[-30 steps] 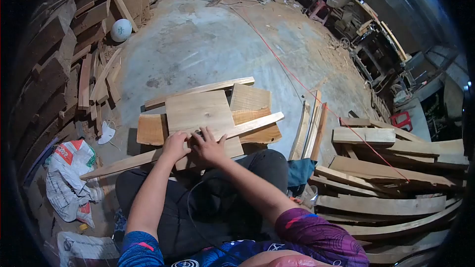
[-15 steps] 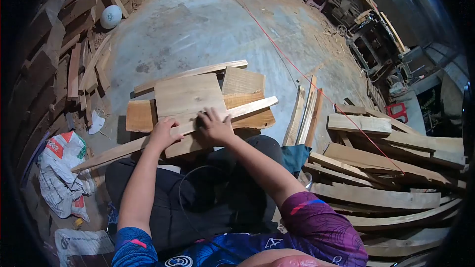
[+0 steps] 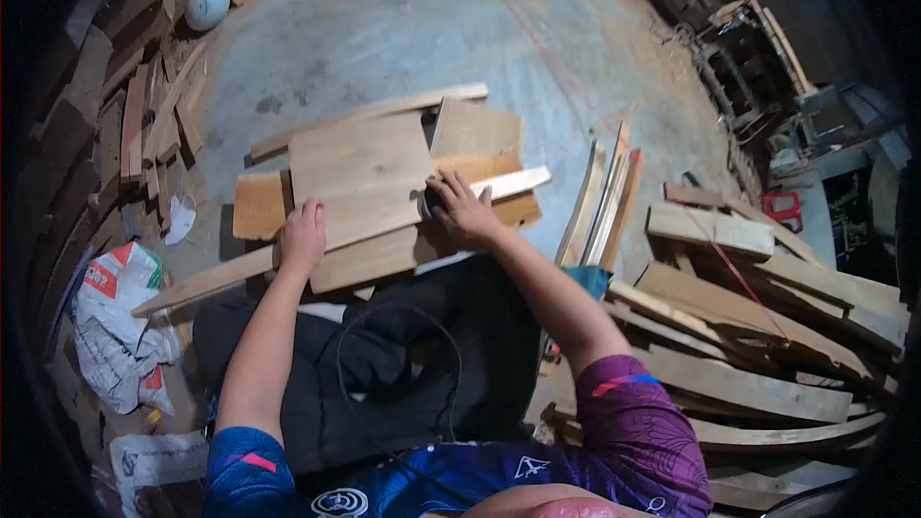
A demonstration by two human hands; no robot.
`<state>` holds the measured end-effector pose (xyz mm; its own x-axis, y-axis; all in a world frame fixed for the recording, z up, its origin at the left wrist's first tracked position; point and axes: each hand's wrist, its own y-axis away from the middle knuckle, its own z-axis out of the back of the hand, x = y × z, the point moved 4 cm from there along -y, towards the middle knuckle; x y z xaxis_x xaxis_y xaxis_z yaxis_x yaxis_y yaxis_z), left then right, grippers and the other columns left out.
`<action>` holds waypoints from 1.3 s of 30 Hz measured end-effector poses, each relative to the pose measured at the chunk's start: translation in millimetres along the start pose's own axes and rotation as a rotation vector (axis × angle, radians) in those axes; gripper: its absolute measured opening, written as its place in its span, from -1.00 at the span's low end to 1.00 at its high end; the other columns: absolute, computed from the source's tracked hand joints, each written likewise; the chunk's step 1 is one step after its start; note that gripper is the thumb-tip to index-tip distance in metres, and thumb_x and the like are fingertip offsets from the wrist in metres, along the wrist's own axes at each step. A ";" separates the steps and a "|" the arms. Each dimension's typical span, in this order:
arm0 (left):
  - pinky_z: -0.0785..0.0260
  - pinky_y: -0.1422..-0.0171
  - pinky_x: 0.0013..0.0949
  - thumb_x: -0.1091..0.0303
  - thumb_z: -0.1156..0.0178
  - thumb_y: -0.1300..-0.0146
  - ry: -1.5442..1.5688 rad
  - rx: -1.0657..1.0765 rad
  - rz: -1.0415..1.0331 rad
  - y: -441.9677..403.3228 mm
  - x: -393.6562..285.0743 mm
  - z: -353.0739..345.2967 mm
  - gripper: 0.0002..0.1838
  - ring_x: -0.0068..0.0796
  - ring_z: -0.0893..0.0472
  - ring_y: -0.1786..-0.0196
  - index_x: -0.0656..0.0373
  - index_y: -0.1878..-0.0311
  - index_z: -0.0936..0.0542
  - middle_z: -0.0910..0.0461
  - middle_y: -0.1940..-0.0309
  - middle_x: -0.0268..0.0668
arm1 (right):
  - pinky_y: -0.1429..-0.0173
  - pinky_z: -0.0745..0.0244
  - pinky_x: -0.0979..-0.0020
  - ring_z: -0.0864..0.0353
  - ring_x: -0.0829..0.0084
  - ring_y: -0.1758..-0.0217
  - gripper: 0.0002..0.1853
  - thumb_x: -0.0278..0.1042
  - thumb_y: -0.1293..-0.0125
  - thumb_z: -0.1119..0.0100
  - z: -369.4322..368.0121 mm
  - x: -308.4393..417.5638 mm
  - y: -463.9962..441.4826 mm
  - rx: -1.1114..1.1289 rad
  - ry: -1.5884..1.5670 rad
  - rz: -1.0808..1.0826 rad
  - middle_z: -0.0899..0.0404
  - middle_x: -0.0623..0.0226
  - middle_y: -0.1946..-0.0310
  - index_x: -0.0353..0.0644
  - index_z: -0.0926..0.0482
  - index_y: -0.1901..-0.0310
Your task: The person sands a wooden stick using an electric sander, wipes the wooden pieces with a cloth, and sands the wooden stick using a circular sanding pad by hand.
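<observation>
A long thin wooden strip [image 3: 384, 223] lies slanting across a wide pale board [image 3: 363, 158] in front of me. My left hand [image 3: 303, 236] is wrapped over the strip near the board's left edge. At the board's right edge my right hand [image 3: 462, 211] grips the strip, with something dark under its fingers that I cannot make out. Beneath the wide board an orange-brown plank [image 3: 261, 205] sticks out on the left. A smaller board [image 3: 477, 132] and another strip [image 3: 374, 118] lie behind.
Narrow strips [image 3: 600, 206] stand to the right, beside a large pile of planks [image 3: 758, 393]. A white sack [image 3: 120, 336] lies at left. Farther off are a pale ball [image 3: 208, 7], stacked wood and a red stool [image 3: 782, 210]. A red line crosses the floor.
My hands have moved apart along the strip, the left hand to the left and the right hand to the right. The view has tilted further down.
</observation>
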<state>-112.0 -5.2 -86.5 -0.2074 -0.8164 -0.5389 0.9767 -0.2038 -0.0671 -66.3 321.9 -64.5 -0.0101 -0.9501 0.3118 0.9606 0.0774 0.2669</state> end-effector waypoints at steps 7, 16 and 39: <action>-0.46 0.01 0.07 0.24 0.09 -0.51 0.030 -0.052 -0.041 -0.3 2.2 -0.8 -0.78 0.12 -0.61 0.03 0.05 -0.05 -0.50 -0.65 0.14 -0.03 | -0.39 -0.31 0.06 -0.42 -0.07 -0.25 -0.53 -0.35 -0.35 -0.08 30.4 -194.7 -21.5 -0.522 -0.058 -0.187 -0.48 -0.03 -0.15 -0.25 -0.42 -0.27; -0.48 0.00 0.04 0.26 0.06 -0.49 0.025 -0.067 -0.049 1.9 3.3 -1.3 -0.77 0.06 -0.63 0.02 0.08 -0.03 -0.53 -0.66 0.11 -0.08 | -0.56 -0.12 0.13 -0.16 -0.05 -0.54 -0.45 -0.27 -0.42 -0.10 -1.9 -104.3 -19.6 -0.179 -0.166 0.006 -0.26 0.00 -0.43 -0.13 -0.28 -0.40; -0.46 -0.09 -0.04 0.35 0.10 -0.41 0.117 -0.084 -0.025 4.1 7.4 -2.4 -0.75 0.03 -0.61 -0.04 0.12 0.00 -0.55 -0.66 0.06 -0.09 | -0.26 -0.30 -0.02 -0.42 -0.04 -0.15 -0.53 -0.19 -0.30 -0.24 -11.4 -134.2 -58.1 -0.339 -0.099 0.079 -0.46 -0.09 -0.05 -0.28 -0.43 -0.14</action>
<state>-109.4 -10.8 -92.8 -0.2292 -0.7420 -0.6300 0.9734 -0.1736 -0.1496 -117.5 441.5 -132.3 0.0571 -0.9099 0.4108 0.9968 0.0292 -0.0739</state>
